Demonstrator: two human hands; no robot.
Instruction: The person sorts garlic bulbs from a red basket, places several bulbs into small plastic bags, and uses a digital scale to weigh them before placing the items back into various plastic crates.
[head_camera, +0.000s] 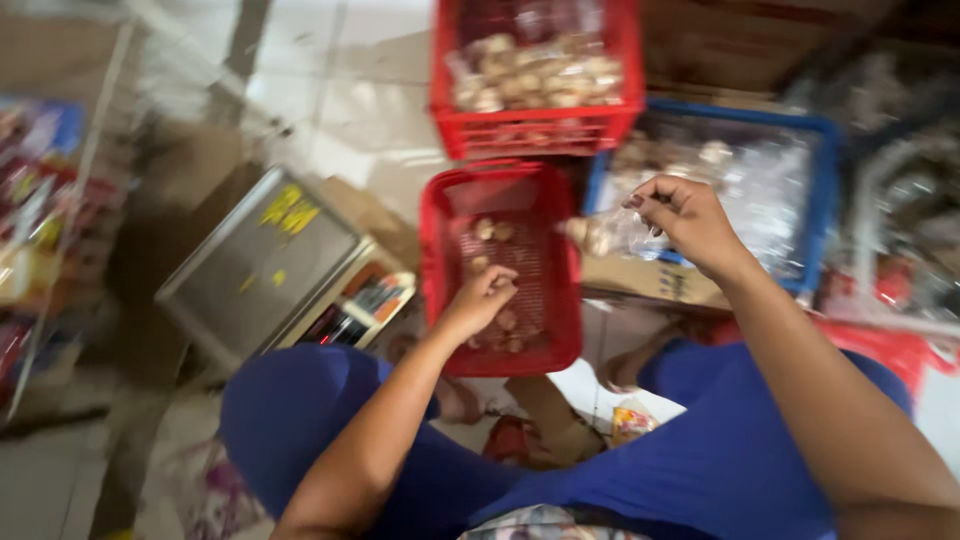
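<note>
Far left: blurry shelf stuff (45, 215), many colours, too fuzzy to tell more. Next to it, flat grey metal scale (262, 265) w/ yellow stickers on top, resting on a cardboard box (372, 215). Pens & markers (362, 302) in a little tray just beside the scale.

In the middle: small red basket (500, 265), long shape, sitting in front of the blue-clad knees (300, 420). A few small brown round bits (493, 231) spread on its floor. Left hand (480, 300) down inside the basket, fingers bunched & curled as if pinching brown bits near the basket's near end; can't tell for sure if any are in the grip, too blurry.

Above that, big red crate (535, 128) full of clear bags w/ pale brown lumps inside.

To the right: right hand (685, 220) raised over the edge between red basket & blue crate (812, 190), fingers closed tight around the top of a clear plastic bag (612, 235). Bag hangs sideways toward the red basket, brown bits inside it. Blue crate behind, w/ more clear bags. Under the bag, a cardboard box edge (650, 280).

Far right: red plastic thing (890, 345) low down, blurry.
</note>
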